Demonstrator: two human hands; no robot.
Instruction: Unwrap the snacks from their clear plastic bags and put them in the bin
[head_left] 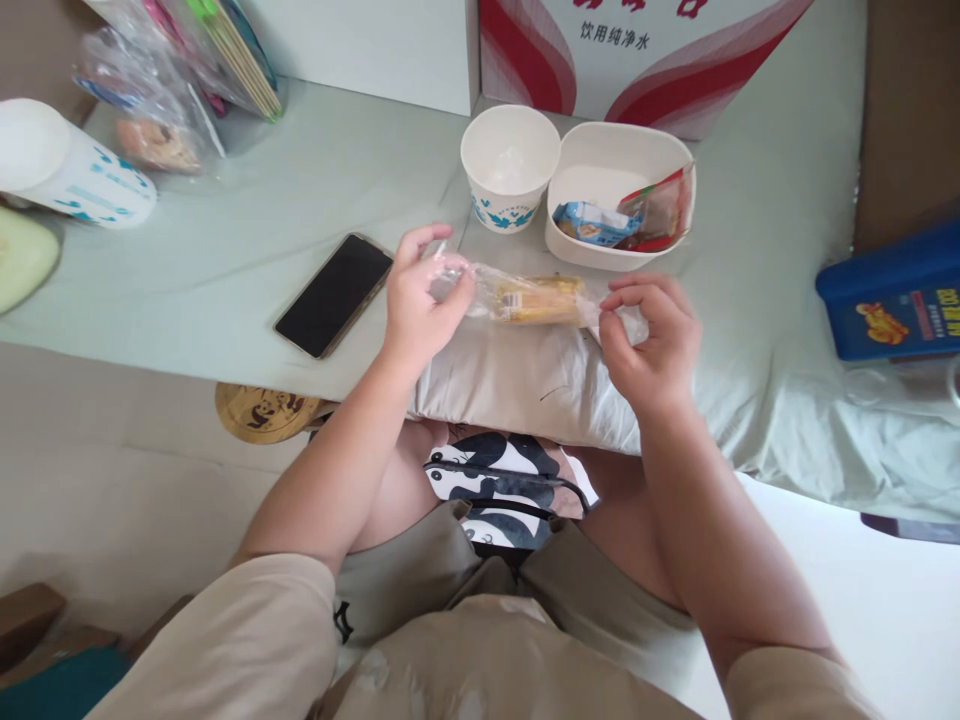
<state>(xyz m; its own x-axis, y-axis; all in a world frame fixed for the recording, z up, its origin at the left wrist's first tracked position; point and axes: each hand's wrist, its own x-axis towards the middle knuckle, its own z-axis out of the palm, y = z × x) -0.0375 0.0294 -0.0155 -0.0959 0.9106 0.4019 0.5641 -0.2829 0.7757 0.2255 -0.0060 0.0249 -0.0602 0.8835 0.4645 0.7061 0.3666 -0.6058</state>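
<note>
A clear plastic bag with a yellow packaged item [541, 300] inside is stretched between my hands above the table's front edge. My left hand [425, 300] pinches the bag's left end between thumb and fingers. At the other end, my right hand [652, 335] is closed on the plastic. A barcode label shows on the yellow item; its exact kind I cannot make out. Just behind it stand a white paper cup [510, 165] with blue leaf print and a white oval tub [615, 180]. Inside the tub lie a blue snack packet [596, 222] and a red-edged packet [664, 208].
A phone [334, 295] lies left of my left hand. Farther left are another paper cup [105, 180] and bagged items [161, 120]. White boxes [375, 50] stand along the back, and a blue package [892, 290] sits at the right. The pale green cloth [345, 170] is wrinkled near the edge.
</note>
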